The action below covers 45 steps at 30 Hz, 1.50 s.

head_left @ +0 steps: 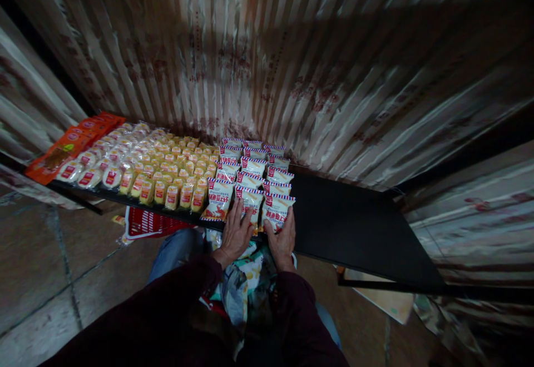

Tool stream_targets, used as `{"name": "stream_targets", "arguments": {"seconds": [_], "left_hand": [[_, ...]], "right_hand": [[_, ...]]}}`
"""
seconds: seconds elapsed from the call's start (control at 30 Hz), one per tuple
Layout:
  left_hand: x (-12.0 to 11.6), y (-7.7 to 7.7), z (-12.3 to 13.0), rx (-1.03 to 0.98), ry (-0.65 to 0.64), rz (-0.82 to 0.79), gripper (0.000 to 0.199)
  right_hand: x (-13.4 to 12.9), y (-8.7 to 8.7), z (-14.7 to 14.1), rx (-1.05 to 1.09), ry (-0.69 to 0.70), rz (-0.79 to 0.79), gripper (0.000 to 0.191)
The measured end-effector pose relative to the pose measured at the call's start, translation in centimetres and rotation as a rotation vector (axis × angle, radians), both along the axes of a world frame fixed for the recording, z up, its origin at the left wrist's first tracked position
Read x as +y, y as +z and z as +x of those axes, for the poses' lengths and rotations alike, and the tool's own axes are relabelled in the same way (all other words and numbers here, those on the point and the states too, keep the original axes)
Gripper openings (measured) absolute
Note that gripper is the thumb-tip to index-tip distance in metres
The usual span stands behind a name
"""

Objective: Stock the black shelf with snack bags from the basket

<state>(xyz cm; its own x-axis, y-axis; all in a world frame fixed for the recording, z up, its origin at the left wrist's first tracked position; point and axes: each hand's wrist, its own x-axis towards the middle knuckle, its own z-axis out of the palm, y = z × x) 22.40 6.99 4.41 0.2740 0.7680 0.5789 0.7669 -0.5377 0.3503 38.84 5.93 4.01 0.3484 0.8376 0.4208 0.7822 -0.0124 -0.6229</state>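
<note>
Rows of small white snack bags (250, 181) with blue-and-red striped tops stand upright on the black shelf (350, 219). My left hand (237, 233) lies against the front middle bag (249, 199), its fingers stretched out and the palm down. Around the lower part of the front right bag (277, 209), my right hand (282, 240) has its thumb on one side and its fingers on the other. The front left bag (217, 197) stands beside my left fingertips. Part of the front middle bag is hidden by my left hand.
Left of the bags are rows of small yellow wrapped cakes (173, 196), round white wrapped pastries (112, 176) and orange packets (62, 153). A red basket (156, 222) sits below the shelf. Packages (250, 272) lie below my hands. Striped sheeting (250, 50) hangs behind.
</note>
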Motion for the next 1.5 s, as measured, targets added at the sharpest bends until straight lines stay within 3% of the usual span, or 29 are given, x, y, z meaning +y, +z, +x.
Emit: {"name": "stream_targets", "arguments": {"seconds": [0.2, 0.73, 1.13, 1.5], "left_hand": [[0.6, 0.0, 0.1, 0.009, -0.021, 0.005, 0.055], [-0.4, -0.7, -0.7, 0.046, -0.012, 0.023, 0.063], [-1.0, 0.3, -1.2, 0.033, -0.029, 0.004, 0.063], [-0.7, 0.0, -0.6, 0.057, -0.03, -0.03, 0.071]], "right_hand": [[-0.1, 0.3, -0.2, 0.05, -0.032, -0.043, 0.09], [-0.7, -0.9, 0.1, -0.023, -0.031, 0.064, 0.094], [-1.4, -0.4, -0.1, 0.003, -0.039, 0.059, 0.092], [-1.1, 0.2, -0.4, 0.011, -0.018, 0.067, 0.084]]}}
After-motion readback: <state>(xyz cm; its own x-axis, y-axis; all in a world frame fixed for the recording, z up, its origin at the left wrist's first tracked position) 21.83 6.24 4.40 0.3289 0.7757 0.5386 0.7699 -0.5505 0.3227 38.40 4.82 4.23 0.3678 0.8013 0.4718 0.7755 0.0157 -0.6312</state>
